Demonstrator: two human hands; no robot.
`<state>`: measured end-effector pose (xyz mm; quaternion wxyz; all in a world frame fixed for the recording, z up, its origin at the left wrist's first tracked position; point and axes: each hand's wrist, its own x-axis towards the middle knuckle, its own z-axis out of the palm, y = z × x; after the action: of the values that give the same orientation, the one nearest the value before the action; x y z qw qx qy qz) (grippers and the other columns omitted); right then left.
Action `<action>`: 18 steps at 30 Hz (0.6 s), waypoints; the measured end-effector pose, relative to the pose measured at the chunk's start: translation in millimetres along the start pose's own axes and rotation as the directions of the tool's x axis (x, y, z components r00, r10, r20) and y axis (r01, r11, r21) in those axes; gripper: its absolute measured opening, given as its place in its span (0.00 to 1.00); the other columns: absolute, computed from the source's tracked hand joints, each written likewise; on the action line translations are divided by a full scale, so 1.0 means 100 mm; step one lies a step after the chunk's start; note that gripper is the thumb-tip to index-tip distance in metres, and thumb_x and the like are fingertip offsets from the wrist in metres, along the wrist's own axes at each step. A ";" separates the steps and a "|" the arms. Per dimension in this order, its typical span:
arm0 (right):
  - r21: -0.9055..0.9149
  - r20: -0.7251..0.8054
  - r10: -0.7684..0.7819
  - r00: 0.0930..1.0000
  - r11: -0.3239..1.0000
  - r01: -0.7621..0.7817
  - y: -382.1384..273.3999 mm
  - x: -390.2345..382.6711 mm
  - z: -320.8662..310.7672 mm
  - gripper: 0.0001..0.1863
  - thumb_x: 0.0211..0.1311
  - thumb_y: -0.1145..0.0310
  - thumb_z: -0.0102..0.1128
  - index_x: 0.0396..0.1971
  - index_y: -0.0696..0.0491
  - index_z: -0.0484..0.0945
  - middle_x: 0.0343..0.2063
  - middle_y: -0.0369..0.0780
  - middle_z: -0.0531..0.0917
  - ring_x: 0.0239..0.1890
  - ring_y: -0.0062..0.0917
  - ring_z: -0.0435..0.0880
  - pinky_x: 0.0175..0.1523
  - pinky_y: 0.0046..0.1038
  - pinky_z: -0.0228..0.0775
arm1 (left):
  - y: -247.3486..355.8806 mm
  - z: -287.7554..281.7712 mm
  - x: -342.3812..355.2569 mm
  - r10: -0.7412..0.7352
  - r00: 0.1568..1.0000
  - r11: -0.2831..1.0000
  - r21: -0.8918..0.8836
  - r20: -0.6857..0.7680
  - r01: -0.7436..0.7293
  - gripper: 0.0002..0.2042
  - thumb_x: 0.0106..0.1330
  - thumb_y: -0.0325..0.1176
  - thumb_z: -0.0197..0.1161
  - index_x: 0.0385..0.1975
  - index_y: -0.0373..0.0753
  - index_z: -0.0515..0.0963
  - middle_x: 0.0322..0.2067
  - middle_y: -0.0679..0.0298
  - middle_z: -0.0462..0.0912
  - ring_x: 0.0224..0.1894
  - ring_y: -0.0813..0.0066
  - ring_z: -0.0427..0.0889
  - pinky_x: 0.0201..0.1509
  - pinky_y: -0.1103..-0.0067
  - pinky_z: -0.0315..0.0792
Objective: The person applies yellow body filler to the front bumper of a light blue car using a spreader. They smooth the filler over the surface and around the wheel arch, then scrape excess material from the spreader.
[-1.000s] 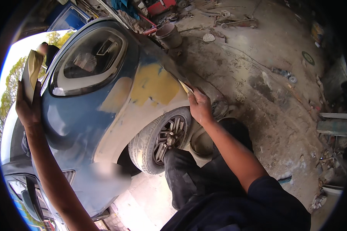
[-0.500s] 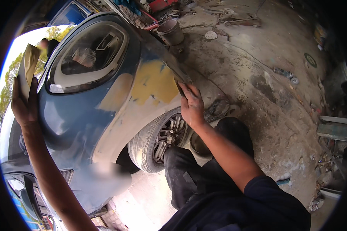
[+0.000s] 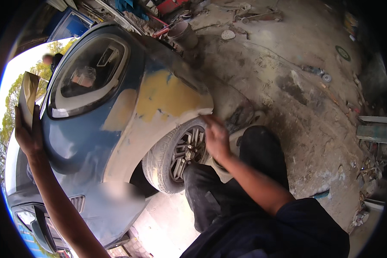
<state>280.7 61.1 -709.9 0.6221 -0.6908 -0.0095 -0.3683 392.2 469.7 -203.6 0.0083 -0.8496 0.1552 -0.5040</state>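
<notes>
My left hand [image 3: 28,133] grips a long grey and tan folded sheet [image 3: 29,94] beside the blue car body [image 3: 69,146] at the left. The car's side carries a yellow patch [image 3: 163,94], a smaller tan patch [image 3: 120,109] and pale primer along the wheel arch [image 3: 120,159]. My right hand [image 3: 217,135] is smeared by motion at the front of the arch, just by the tire [image 3: 157,165] with its dark spoked wheel [image 3: 187,152]. Whether anything is in that hand I cannot make out.
A person [image 3: 56,62] stands beyond the car's upper left. A bucket [image 3: 182,36], hoses and metal parts [image 3: 262,15] lie on the dusty concrete floor [image 3: 296,159]. A grinder-like tool [image 3: 318,74] lies farther right; scrap pieces [image 3: 370,133] line the right edge. My dark-trousered knees are beside the wheel.
My right hand has moved down from the yellow patch's edge to the wheel arch, and is now blurred. My left hand and its folded sheet sit somewhat lower in the picture.
</notes>
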 end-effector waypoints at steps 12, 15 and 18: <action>0.203 -0.026 0.013 1.000 0.979 -0.007 0.61 0.60 0.27 0.28 0.70 0.85 0.54 0.67 0.52 0.85 0.61 0.44 0.86 0.62 0.38 0.85 0.68 0.31 0.74 | -0.13 -0.03 0.08 -0.062 0.998 0.985 -0.160 0.004 0.062 0.43 0.73 0.51 0.78 0.78 0.27 0.70 0.65 0.44 0.86 0.65 0.61 0.86 0.74 0.72 0.74; 0.013 -0.035 0.060 0.998 0.998 -0.060 0.51 0.39 0.25 0.31 0.67 0.86 0.52 0.67 0.53 0.85 0.62 0.45 0.86 0.63 0.38 0.85 0.69 0.31 0.74 | -0.09 -0.06 0.04 0.092 0.996 0.983 0.158 0.018 -0.094 0.40 0.73 0.50 0.78 0.76 0.28 0.72 0.63 0.46 0.87 0.64 0.62 0.86 0.73 0.72 0.75; -0.046 -0.054 0.016 0.998 0.999 -0.019 0.42 0.14 0.26 0.33 0.65 0.86 0.55 0.69 0.49 0.85 0.63 0.44 0.85 0.63 0.40 0.85 0.68 0.34 0.76 | -0.03 -0.06 0.02 0.125 0.992 0.965 0.236 -0.036 -0.113 0.35 0.73 0.45 0.79 0.73 0.30 0.76 0.60 0.51 0.89 0.59 0.67 0.88 0.70 0.73 0.78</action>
<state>323.3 67.5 -737.2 0.6092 -0.6949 0.0218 -0.3813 388.7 472.4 -198.4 0.1341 -0.8189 0.1457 -0.5387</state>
